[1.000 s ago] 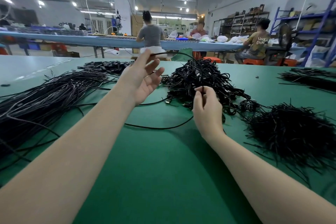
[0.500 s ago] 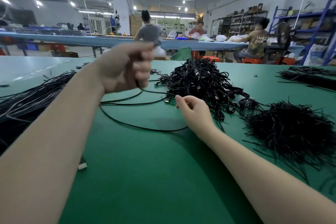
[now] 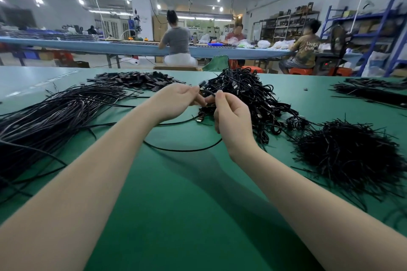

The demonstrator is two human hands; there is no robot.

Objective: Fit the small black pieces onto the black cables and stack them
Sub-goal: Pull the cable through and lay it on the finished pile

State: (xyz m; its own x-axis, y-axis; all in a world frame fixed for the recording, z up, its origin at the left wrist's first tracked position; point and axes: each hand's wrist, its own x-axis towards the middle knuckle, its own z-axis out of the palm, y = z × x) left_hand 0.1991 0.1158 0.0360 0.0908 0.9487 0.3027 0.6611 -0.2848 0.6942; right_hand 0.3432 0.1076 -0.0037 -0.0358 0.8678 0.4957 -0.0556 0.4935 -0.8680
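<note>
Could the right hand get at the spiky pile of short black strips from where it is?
Probably yes: the pile of short strips lies uncovered beside the right hand, but that hand is pinching a cable.

My desk (image 3: pixel 198 193) is plain green. The cables (image 3: pixel 246 94) and the small pieces (image 3: pixel 136 80) are black; the long cables (image 3: pixel 44 121) at my left show grey sheen.
</note>
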